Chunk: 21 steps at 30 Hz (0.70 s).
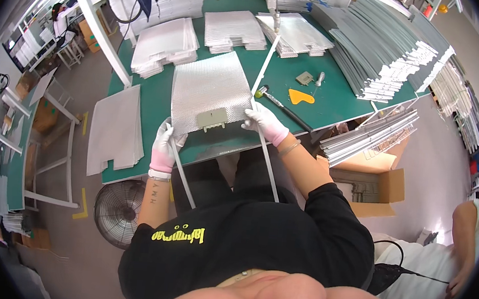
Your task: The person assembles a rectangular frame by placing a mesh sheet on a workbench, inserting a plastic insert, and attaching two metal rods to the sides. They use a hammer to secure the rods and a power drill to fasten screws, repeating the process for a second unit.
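A silver, dimpled sheet [214, 84] lies in front of me, its near edge at the table's front. On that edge sits a small grey-green plate [212, 117] with short prongs. My left hand [164, 144], in a white and pink glove, is closed at the sheet's near left corner, round a thin pale strip [184, 179] that slants toward my body. At the near right corner my gloved right hand [265, 124] pinches the sheet's edge and a second pale strip [268, 166]. My fingertips are partly hidden.
On the green table [191, 151] lie a hammer [283, 108], a yellow scraper [301, 97] and stacked silver sheets [166, 46]. Grey panels [368, 47] are piled at the far right. Below stand a fan [117, 213] and a cardboard box [389, 191]. Another person's arm [462, 243] shows at right.
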Each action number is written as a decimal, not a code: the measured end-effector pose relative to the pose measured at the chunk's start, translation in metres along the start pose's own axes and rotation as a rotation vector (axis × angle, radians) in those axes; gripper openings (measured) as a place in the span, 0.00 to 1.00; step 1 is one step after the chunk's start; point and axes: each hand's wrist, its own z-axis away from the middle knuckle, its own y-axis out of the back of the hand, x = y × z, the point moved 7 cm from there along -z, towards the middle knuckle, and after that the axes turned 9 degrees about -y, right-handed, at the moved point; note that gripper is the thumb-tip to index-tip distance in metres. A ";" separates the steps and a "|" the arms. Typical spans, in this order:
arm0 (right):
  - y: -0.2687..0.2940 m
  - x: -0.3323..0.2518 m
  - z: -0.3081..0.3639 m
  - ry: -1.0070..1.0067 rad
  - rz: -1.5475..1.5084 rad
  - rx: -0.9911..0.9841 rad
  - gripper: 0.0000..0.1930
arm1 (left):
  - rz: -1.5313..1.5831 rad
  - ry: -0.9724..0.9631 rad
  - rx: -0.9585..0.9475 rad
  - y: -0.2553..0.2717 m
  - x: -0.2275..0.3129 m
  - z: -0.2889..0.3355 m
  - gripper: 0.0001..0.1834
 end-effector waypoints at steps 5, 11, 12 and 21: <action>-0.022 -0.010 0.002 0.046 -0.103 -0.111 0.17 | -0.006 0.013 0.037 0.034 0.002 0.000 0.23; -0.023 -0.006 -0.003 0.046 -0.055 -0.045 0.20 | 0.107 0.061 -0.063 -0.008 0.022 0.005 0.28; -0.020 -0.004 -0.003 0.036 -0.042 -0.031 0.22 | 0.172 0.061 -0.123 -0.022 0.032 0.010 0.31; -0.038 -0.034 0.026 0.227 0.046 -0.053 0.16 | -0.085 -0.181 -0.034 -0.032 0.052 0.019 0.34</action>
